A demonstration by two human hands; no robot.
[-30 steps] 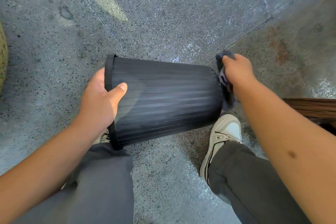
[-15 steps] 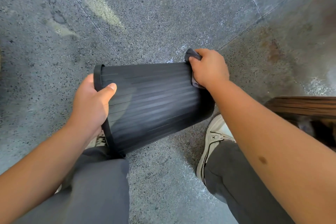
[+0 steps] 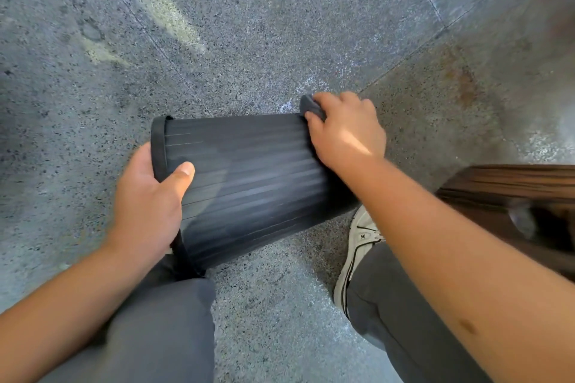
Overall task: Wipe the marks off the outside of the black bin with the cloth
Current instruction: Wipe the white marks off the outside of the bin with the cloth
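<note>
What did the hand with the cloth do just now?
The right hand slid the cloth from the base end of the black bin up onto its ribbed side, toward the rim. The left hand kept gripping the rim, with the bin still lying sideways.

The bin [image 3: 249, 183] is black with fine lengthwise ribs, and the cloth [image 3: 311, 106] is dark grey. The floor [image 3: 280, 25] is speckled grey with pale yellowish patches at far left. The trousers [image 3: 161, 336] are grey, the shoe [image 3: 357, 246] white with dark lines.

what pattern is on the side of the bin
Black bin with fine ribs running lengthwise; head view.
</note>
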